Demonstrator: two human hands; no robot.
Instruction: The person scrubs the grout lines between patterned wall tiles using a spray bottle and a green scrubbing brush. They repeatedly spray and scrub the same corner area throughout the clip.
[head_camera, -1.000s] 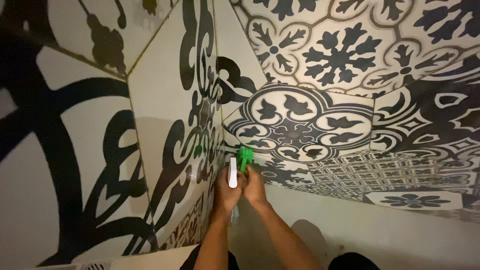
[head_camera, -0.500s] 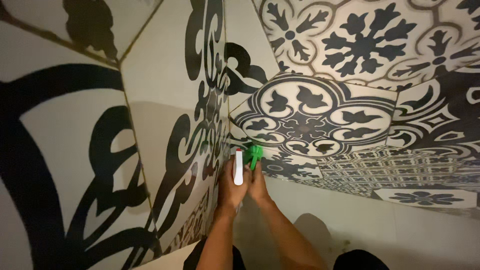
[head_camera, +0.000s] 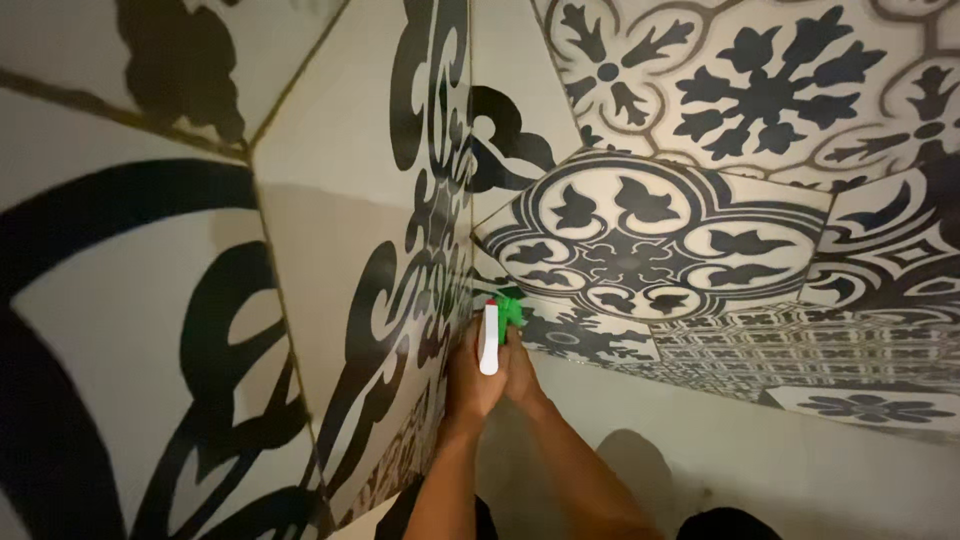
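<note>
Both hands close together at the corner of the black-and-white patterned tile wall (head_camera: 640, 240): left hand (head_camera: 470, 375) grips a white plastic tube (head_camera: 489, 340), right hand (head_camera: 520, 370) holds a green plastic piece (head_camera: 512, 305).

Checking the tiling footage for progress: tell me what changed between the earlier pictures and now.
Little changed. Both hands edged slightly right along the corner with the view. The left hand still grips the white tube-shaped tool, the right hand stays beside it against the green plastic piece at the tile joint. Nothing was let go or picked up; the patterned black-and-white tiles look unchanged.
</note>
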